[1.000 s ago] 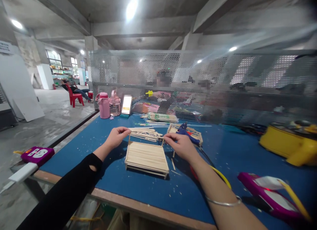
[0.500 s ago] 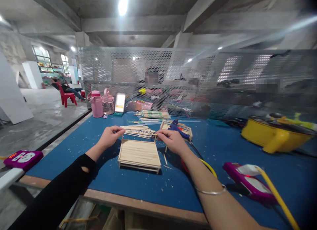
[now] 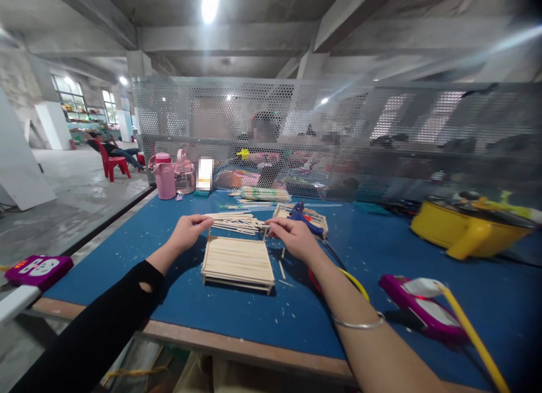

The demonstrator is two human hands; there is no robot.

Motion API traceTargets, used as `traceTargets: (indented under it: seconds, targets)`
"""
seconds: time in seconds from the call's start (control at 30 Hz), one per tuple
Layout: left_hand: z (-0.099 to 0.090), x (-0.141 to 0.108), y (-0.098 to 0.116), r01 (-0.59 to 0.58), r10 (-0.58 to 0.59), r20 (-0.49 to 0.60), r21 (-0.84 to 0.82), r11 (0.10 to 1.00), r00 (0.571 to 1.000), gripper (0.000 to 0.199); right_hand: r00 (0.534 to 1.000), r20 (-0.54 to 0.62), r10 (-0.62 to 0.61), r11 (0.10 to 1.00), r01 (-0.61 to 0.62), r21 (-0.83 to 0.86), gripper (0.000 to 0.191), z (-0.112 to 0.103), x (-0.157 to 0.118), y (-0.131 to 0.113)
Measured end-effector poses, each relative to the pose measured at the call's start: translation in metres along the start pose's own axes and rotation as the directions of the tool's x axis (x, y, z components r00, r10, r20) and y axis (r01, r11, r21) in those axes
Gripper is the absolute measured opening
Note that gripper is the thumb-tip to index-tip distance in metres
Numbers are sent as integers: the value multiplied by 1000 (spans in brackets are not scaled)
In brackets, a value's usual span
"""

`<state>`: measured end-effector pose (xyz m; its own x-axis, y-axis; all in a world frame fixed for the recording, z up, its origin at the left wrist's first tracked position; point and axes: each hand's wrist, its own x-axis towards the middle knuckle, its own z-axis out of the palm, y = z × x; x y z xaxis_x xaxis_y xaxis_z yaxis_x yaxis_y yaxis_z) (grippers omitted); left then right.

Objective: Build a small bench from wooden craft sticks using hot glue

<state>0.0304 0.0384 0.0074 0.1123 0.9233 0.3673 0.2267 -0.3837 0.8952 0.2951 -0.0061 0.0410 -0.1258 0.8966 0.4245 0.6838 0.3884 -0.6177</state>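
A small bed-like frame of wooden sticks [image 3: 239,260] stands on the blue table, its slatted top facing up and two short posts rising at its back corners. At the left post's top, my left hand [image 3: 190,232] is closed in a pinch. My right hand [image 3: 294,235] pinches at the top of the right post. A thin wooden stick seems to span between my fingertips, though it blends with the loose stick pile [image 3: 237,222] behind. Just beyond my right hand, a blue glue gun [image 3: 305,219] lies over another stick frame [image 3: 279,212].
Purple power strips lie at the left [image 3: 40,270] and right [image 3: 423,308]. A yellow pan [image 3: 440,226] sits at the right. A pink jug [image 3: 165,178], a bottle [image 3: 185,175] and a bundle of sticks [image 3: 265,194] stand or lie near the perforated screen [image 3: 178,113]. People are beyond it.
My hands stay at the two posts with almost no movement. The view has shifted very slightly; the frame sits in the same place.
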Motion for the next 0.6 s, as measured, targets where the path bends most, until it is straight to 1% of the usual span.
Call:
traceTargets:
  seconds: [0.1, 0.27, 0.6]
  targets:
    - [0, 0, 2, 4, -4, 6, 11, 1000, 1000, 35, 1000, 8, -21, 1000, 21, 12, 35, 1, 1, 2]
    - [-1, 0, 2, 2, -3, 10, 45, 999, 1000, 34, 999, 9, -39, 998, 40, -49, 32, 1, 1, 2]
    - [-1, 3, -5, -53, 51, 31, 58, 997, 998, 30, 998, 14, -63, 993, 64, -96, 32, 0, 1, -1]
